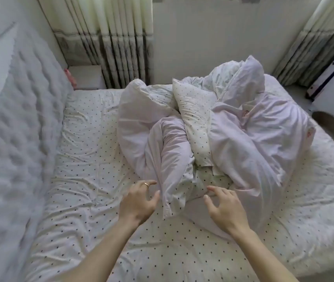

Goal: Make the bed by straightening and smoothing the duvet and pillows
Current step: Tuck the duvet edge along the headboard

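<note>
Lilac duvet (172, 159) fold lies between spread fingers (215, 189).

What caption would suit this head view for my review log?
Open left hand and right hand reach for the crumpled duvet heaped with a dotted pillow on the polka-dot sheet.

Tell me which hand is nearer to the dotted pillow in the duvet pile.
Right. The right hand reaches just below the pillow; the left hand is farther off to the lower left, beside a fold of the duvet.
</note>
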### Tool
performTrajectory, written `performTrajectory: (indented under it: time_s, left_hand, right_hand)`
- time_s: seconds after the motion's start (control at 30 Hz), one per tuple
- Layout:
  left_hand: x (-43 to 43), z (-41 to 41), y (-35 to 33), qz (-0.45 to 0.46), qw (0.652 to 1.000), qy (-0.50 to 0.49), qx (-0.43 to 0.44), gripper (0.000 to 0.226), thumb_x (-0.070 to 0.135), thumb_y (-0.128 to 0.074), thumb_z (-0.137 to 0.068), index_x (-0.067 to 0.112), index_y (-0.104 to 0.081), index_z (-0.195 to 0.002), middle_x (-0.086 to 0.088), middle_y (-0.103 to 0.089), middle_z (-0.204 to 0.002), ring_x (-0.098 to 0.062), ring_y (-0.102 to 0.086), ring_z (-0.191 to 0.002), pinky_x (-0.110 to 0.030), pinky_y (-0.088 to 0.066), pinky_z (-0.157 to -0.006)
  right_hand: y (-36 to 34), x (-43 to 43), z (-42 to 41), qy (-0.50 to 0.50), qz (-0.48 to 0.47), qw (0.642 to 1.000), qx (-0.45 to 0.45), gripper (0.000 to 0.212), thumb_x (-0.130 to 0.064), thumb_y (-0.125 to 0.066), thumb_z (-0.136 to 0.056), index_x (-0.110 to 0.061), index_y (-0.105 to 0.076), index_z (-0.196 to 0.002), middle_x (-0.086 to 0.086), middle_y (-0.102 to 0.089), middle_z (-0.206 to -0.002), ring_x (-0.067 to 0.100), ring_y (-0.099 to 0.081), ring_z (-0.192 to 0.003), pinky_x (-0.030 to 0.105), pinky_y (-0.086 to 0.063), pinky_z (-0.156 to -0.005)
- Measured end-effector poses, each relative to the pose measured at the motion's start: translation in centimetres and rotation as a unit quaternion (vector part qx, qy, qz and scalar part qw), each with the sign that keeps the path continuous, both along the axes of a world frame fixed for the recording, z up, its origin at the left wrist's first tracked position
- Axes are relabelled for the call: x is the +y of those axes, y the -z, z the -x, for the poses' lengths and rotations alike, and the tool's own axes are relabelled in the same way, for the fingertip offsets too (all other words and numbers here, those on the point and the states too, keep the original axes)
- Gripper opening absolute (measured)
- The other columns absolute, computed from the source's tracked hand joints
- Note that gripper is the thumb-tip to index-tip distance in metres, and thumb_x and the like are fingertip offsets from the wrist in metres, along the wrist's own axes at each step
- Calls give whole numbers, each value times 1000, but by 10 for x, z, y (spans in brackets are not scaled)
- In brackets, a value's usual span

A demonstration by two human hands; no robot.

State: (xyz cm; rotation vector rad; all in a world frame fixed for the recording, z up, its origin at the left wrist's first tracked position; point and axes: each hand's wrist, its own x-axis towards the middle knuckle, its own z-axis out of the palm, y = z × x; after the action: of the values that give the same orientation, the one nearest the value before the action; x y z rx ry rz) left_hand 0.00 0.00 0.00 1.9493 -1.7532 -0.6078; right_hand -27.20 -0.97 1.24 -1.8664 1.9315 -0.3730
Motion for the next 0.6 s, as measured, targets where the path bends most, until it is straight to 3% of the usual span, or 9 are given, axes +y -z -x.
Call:
performTrajectory:
  time_s: [0.17,0.3,0.37,0.43,0.5,0.6]
  left_hand:
    - [-32,58,46,-143,989,-35,29,82,70,-57,-83,28,-34,-149,11,-36,-150,-15,-42,-135,-36,-46,-100]
    - [-64,96,85,-192,973,-112,63,106,74,-62,-74,37,-4,-155,6,-16,-162,-20,-32,-145,-45,-44,-106]
    - [-79,110,101,-196,968,-140,75,110,69,-66,-75,43,5,-154,6,-18,-162,-20,-31,-145,-44,-45,-104]
    - [-87,115,112,-199,961,-172,87,102,61,-67,-80,41,-1,-155,4,-34,-157,-23,-40,-139,-42,-46,-99]
    - [-93,115,124,-213,956,-191,64,76,54,-58,-85,37,-23,-150,1,-51,-144,-27,-52,-124,-40,-49,-94]
    - [-96,111,123,-243,954,-173,26,43,41,-50,-80,24,-49,-120,-3,-64,-114,-29,-59,-98,-37,-51,-76]
  right_hand:
    - [63,-51,28,-43,-123,991,-6,54,-47,-54,-98,-29,-46,-149,-8,-53,-148,17,-38,-141,37,-39,-113]
    - [112,-101,44,-101,-179,979,16,76,-52,-54,-97,-25,-24,-161,-4,-29,-165,21,-23,-152,39,-31,-121]
    - [135,-122,44,-127,-203,970,29,84,-59,-53,-95,-23,-17,-162,-2,-21,-168,23,-18,-154,41,-29,-122]
    - [148,-136,37,-133,-224,965,4,85,-66,-47,-95,-21,-19,-162,1,-24,-167,25,-21,-153,42,-29,-121]
    - [159,-148,27,-123,-228,966,-14,83,-70,-41,-96,-20,-24,-160,5,-32,-163,27,-30,-148,44,-33,-118]
    - [166,-159,13,-118,-256,959,5,80,-74,-35,-94,-24,-31,-157,13,-42,-154,36,-39,-141,50,-37,-113]
